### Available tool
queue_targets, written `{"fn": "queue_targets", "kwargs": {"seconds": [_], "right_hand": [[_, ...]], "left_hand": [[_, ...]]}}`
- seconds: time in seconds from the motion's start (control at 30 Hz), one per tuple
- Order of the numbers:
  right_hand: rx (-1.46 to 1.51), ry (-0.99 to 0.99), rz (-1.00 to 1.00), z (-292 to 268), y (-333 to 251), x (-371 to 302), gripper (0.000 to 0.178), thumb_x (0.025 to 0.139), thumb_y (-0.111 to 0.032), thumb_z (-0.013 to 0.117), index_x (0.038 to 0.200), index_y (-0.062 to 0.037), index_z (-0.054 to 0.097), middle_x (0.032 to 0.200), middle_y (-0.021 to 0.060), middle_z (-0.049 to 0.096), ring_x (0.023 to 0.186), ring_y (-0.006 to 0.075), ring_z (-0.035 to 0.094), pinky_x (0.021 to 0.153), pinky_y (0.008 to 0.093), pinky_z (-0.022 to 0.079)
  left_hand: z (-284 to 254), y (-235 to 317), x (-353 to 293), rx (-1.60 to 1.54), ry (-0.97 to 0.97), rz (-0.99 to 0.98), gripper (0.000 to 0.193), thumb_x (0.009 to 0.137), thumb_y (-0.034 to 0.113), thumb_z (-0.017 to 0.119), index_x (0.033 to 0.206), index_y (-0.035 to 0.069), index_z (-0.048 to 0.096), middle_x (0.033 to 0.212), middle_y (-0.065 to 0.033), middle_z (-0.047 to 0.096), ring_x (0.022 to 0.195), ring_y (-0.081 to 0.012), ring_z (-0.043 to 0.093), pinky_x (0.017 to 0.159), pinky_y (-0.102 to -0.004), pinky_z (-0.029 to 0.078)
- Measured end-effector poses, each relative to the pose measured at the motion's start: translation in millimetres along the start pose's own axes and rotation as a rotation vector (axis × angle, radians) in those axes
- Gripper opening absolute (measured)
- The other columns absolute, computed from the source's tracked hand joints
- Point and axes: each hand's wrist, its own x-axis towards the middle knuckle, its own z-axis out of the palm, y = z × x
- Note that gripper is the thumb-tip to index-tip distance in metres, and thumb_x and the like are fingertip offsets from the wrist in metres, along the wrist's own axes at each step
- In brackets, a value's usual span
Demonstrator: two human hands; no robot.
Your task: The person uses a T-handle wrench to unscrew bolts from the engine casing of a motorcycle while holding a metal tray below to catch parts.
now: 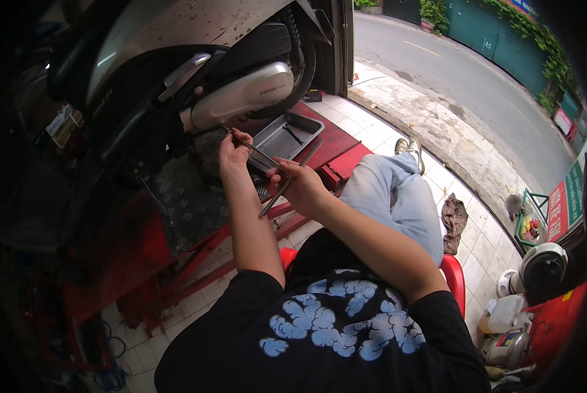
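White tiled floor [486, 226] runs through the workshop to a grey street [411, 62]. Looking down from my head, one silver-and-black motorbike [156, 33] stands on a long red metal worktop [338, 136]. One T-shaped steel wrench [262, 154] points at its silver oval engine cover [241, 101], tip beside the lower edge. My left fingers [243, 136] curl round the shaft near that tip; my right fingers [293, 169] grasp it at the crossbar. Just past them, one grey rectangular metal tray [308, 127] holds one dark slim piece [293, 133] that I can make out. One whitish plastic jug [506, 313] stands rightward, contents unclear. Raised lettering marks the cover; pale letters fill a red-and-green signboard [571, 191].
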Motion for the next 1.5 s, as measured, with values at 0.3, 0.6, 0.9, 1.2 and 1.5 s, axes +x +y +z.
{"fn": "queue_targets", "kwargs": {"seconds": [0.3,0.6,0.9,1.2,1.5], "right_hand": [[0.06,-0.036,0.154,28.4,3.6,-12.6,0.028,0.099,-0.02,0.048,0.115,0.0024,0.049,0.117,0.0218,0.063,0.103,0.0245,0.063,0.09,0.0356,0.051],[0.039,-0.082,0.161,14.9,5.3,-4.2,0.028,0.1,-0.019,0.044,0.118,0.0024,0.047,0.118,0.0206,0.063,0.103,0.0231,0.064,0.092,0.0342,0.05],[-0.305,-0.082,0.085,33.2,-2.5,-9.1,0.038,0.099,-0.01,0.043,0.133,0.006,0.037,0.102,0.0229,0.067,0.084,0.0231,0.069,0.083,0.0357,0.054],[-1.882,-0.075,-0.426,28.1,8.4,3.2,0.059,0.085,-0.006,0.054,0.141,0.0007,0.038,0.083,0.017,0.067,0.071,0.0298,0.067,0.065,0.0416,0.052],[-2.334,0.032,-0.849,26.9,6.8,-9.8,0.063,0.08,-0.012,0.06,0.14,-0.0035,0.041,0.075,0.0097,0.062,0.067,0.0257,0.064,0.064,0.0389,0.045]], "left_hand": [[-1.6,9.9,-7.6,0.009,0.022,-0.012,0.014,0.096,0.01,0.054,0.087,0.0,0.058,0.073,-0.0074,0.06,0.057,-0.0159,0.058,0.052,-0.026,0.053],[5.4,0.1,-13.4,0.078,0.058,0.181,0.011,0.095,0.009,0.057,0.092,-0.002,0.058,0.08,-0.0091,0.064,0.061,-0.0157,0.061,0.054,-0.0259,0.057],[-13.1,15.4,7.6,0.015,-0.121,0.128,0.009,0.095,0.005,0.055,0.096,-0.003,0.059,0.083,-0.0116,0.065,0.07,-0.0183,0.065,0.067,-0.0302,0.061],[-15.4,17.4,4.9,0.266,-0.134,0.171,0.025,0.1,0.019,0.047,0.099,-0.002,0.06,0.09,-0.0112,0.068,0.074,-0.0194,0.067,0.078,-0.0336,0.06],[38.5,-13.3,-96.7,1.903,-0.002,-0.234,0.068,0.093,0.066,0.041,0.097,0.003,0.066,0.072,-0.002,0.065,0.057,-0.0085,0.059,0.051,-0.0188,0.047]]}}
